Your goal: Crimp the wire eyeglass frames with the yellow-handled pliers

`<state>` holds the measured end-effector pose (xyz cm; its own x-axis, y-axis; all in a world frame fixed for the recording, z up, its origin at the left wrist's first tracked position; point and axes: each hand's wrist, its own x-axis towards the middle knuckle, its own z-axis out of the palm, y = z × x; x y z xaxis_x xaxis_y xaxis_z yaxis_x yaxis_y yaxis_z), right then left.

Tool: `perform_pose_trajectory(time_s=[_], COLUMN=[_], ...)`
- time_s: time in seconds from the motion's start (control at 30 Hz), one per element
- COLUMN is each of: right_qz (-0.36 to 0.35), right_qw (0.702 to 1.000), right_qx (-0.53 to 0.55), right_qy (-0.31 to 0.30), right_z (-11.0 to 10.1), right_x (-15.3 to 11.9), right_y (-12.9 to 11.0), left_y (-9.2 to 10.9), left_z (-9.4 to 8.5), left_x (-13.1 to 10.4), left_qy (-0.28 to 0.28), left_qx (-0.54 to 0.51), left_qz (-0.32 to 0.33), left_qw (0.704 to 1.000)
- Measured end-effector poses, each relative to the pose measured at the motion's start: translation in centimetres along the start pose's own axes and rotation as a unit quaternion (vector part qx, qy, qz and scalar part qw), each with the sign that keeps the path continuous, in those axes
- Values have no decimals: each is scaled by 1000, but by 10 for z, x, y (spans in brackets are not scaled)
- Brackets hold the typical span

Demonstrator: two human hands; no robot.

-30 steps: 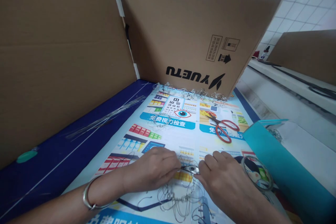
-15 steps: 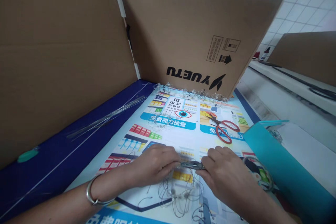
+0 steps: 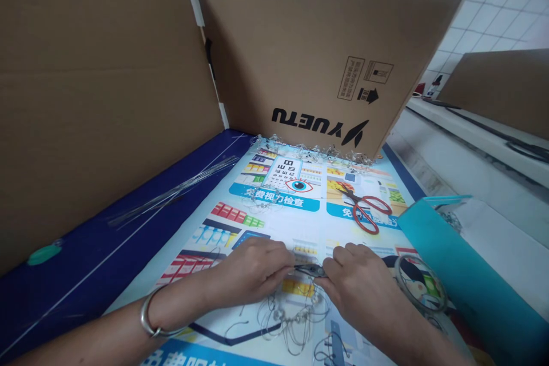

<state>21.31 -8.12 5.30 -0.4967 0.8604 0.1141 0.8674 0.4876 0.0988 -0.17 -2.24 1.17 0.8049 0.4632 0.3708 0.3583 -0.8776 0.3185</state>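
My right hand is closed around a pair of pliers, their jaws pointing left. The tips meet the fingers of my left hand, which pinch an end of thin wire; the exact pinched spot is hidden. Below the two hands hangs or lies a beaded wire piece, made of thin looped wires with clear beads. A silver bangle circles my left wrist. Short bent wires rest on the printed sheet near the front.
Red-handled scissors lie beyond my right hand. A roll of wire and a turquoise box are at the right. Long straight wires lie on the left. Cardboard panels wall the back and left, with beaded wire pieces along the base.
My right hand and the pliers have shifted slightly left and turned, the jaws now closer to the left fingers. The beaded wire has swayed a little. My left hand stays nearly still.
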Motion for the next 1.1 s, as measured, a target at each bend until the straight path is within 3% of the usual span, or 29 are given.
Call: perform_pose_trajectory(time_s=[0.33, 0.53, 0.7, 1.1], right_qz=[-7, 77, 134, 143], right_qw=[1000, 996, 989, 984], right_qx=[10, -3, -52, -86], right_qy=[18, 42, 37, 59], right_z=[10, 24, 39, 55], right_x=[-1, 5, 10, 12], right_y=[2, 12, 19, 16], left_y=[-4, -11, -15, -24], left_z=[3, 4, 3, -4], left_x=[0, 1, 4, 6], left_qy=[-4, -2, -7, -72], left_qx=[3, -31, -89, -260], left_qz=[-13, -71, -114, -188], left_qw=[1000, 997, 989, 944])
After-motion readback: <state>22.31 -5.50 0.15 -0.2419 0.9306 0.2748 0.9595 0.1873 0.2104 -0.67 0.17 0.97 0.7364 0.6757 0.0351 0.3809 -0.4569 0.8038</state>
